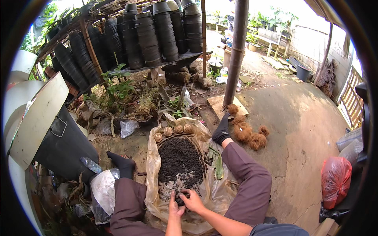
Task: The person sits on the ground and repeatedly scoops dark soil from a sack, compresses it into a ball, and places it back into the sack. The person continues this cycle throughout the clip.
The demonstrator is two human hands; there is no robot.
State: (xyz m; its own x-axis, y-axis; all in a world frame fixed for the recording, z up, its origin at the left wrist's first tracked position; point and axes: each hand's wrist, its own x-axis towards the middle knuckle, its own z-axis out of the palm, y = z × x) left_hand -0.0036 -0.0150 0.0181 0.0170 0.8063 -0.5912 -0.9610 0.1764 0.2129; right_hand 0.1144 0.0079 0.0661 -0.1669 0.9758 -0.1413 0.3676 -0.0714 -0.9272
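Between my legs, my left hand (175, 207) and my right hand (192, 201) meet at the near end of a heap of dark soil (180, 159). Together they hold a dark clump of soil (179, 201), partly hidden by the fingers. The heap lies on a crumpled translucent plastic sheet (153, 174) with raised edges. Along the sheet's far side sit several string-wrapped balls (168, 131). A green leaf strip (218, 168) rests on the sheet to the right of the soil.
Clumps of brown fibre (243, 132) lie beyond my right foot, by a dark post (236, 56). A black bin (68, 141) and a plastic bottle (91, 165) are at left. Stacked black pots (147, 38) fill a rack behind. A red plastic bag (336, 181) stands far right.
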